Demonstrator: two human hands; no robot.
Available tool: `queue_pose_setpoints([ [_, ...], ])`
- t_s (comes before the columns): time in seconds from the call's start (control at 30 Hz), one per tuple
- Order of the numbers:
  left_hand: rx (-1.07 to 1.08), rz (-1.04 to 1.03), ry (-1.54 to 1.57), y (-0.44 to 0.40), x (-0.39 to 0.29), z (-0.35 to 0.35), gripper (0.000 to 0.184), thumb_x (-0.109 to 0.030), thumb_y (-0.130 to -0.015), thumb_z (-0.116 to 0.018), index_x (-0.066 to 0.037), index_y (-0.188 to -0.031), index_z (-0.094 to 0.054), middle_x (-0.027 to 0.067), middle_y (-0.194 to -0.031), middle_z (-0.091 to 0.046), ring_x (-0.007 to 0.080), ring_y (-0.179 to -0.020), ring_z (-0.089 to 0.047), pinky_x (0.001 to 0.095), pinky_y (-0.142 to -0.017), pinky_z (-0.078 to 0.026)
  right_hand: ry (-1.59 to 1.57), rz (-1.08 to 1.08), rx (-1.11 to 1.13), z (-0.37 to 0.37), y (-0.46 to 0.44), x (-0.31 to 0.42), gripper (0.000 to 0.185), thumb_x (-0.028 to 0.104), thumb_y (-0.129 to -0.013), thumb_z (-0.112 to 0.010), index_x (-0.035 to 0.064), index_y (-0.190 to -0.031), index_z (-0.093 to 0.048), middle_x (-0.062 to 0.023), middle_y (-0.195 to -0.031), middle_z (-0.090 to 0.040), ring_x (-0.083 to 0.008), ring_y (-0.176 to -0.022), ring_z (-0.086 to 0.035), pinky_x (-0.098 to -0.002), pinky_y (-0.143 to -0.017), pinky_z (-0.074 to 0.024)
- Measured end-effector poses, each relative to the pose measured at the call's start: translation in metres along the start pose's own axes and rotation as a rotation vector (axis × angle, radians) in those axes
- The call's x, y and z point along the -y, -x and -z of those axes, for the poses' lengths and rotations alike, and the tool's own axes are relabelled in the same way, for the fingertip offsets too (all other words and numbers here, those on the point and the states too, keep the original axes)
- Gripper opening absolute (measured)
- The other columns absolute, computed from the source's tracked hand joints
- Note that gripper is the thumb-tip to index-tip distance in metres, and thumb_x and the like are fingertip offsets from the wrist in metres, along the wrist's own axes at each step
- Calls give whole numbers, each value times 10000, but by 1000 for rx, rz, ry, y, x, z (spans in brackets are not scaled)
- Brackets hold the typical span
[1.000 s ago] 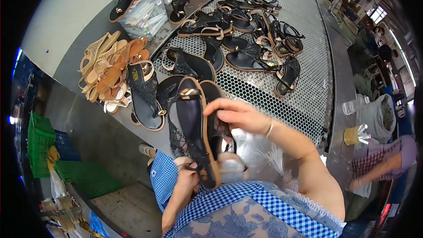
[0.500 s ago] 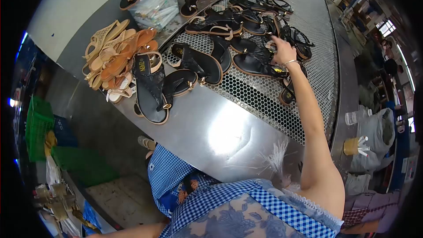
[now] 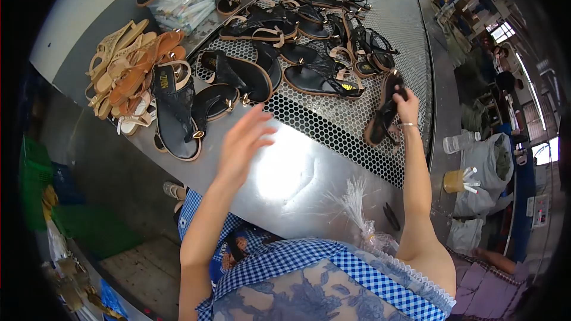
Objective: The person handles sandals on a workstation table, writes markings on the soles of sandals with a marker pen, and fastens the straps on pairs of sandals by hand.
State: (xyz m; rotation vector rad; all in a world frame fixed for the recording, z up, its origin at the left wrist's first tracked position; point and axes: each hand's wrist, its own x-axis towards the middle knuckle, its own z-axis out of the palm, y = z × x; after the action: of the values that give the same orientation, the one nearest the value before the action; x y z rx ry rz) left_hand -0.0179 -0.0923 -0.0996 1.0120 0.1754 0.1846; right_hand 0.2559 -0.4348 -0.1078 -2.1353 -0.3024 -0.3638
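My right hand (image 3: 406, 106) grips a black sandal (image 3: 382, 110) at the right side of the perforated surface. Over the near metal edge, my left hand (image 3: 242, 142) is raised with its fingers spread and nothing in it. Beyond it lie a black sandal with a gold ornament (image 3: 175, 113) and another black sandal (image 3: 253, 77). More black sandals (image 3: 324, 74) are spread over the perforated conveyor (image 3: 333, 128). A bundle of clear plastic ties (image 3: 357, 202) rests near my body, with a small dark tool (image 3: 391, 216) beside it.
Tan and brown sandals (image 3: 128, 77) are piled at the left. A clear bin (image 3: 184, 6) of markers stands behind them. On the right are a yellow cup (image 3: 454, 182), a plastic bottle (image 3: 461, 142) and sacks (image 3: 488, 169). Another person's arm (image 3: 495, 260) shows at lower right.
The pair of sandals held a second ago is out of my hands. My left hand has come back into view over the metal. My right hand has taken hold of a black sandal on the right.
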Motion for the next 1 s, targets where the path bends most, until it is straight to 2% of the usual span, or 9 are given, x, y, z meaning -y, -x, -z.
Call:
queue_pose_setpoints([
  [0.13,29,234,171,-102,57,-45,618,-249,-921,-427,19,-1367,-92,175,-1393,-223,279,-1219,-355,381,-986,-340,-508,47,-60,46,26,47,181,79,-847,-554,11,-1010,-597,6,-856,-599,-66,-761,-525,-196,-683,-412],
  [0.33,119,329,419,-165,84,-82,716,-406,-926,-339,-20,-1372,66,179,-1419,-140,325,-1280,-245,432,-1058,-191,-1286,-92,163,60,52,56,319,189,-901,-399,55,-1186,-450,-71,-1124,-542,-209,-973,-552,-316,-813,-461],
  [0.4,165,334,254,-167,85,-78,520,-428,-927,-325,-32,-1264,-334,131,-1263,-423,270,-1140,-412,441,-1001,-262,-1489,-194,383,49,68,66,354,230,-909,-370,33,-1192,-450,-101,-1116,-553,-222,-943,-572,-318,-757,-484],
  [0.5,-8,241,156,-148,67,-64,362,-403,-918,-376,-86,-1059,-480,61,-993,-580,205,-909,-526,396,-897,-339,-1829,-49,933,25,58,45,374,273,-915,-326,-1,-1101,-499,-132,-983,-596,-222,-836,-602,-322,-700,-505],
  [0.6,-71,87,133,-120,28,-26,155,-216,-892,-473,-88,-840,-544,-3,-717,-575,96,-537,-482,237,-523,-412,-1748,-291,748,13,70,56,355,292,-918,-330,13,-1042,-512,-108,-885,-609,-199,-762,-609,-312,-658,-513],
  [0.73,-62,-9,-304,-77,-21,1,169,-160,-851,-529,-26,-823,-629,-8,-715,-600,80,-661,-533,213,-630,-405,-1443,-483,482,-6,80,107,240,192,-912,-395,40,-1063,-503,-71,-832,-611,-185,-682,-615,-329,-661,-522],
  [0.77,-104,-50,-378,-63,-26,3,170,-160,-838,-545,-15,-824,-633,-7,-716,-600,84,-656,-524,219,-636,-400,-1211,-569,303,-19,88,135,239,172,-906,-439,49,-1103,-492,-20,-685,-546,-92,-510,-500,-187,-456,-421],
  [0.87,-313,-286,-831,-25,-40,6,180,-161,-790,-574,-4,-866,-617,96,-650,-592,148,-592,-545,273,-603,-415,-1005,-528,608,-33,105,154,267,152,-908,-431,28,-1136,-491,-15,-686,-541,-84,-578,-527,-196,-474,-436],
  [1.0,-606,-494,-1142,16,-64,-5,183,-194,-777,-582,-66,-896,-633,122,-552,-556,220,-491,-542,310,-537,-403,-969,-741,599,-67,133,189,241,143,-910,-424,28,-1114,-484,-29,-786,-564,-112,-578,-540,-264,-554,-496],
])
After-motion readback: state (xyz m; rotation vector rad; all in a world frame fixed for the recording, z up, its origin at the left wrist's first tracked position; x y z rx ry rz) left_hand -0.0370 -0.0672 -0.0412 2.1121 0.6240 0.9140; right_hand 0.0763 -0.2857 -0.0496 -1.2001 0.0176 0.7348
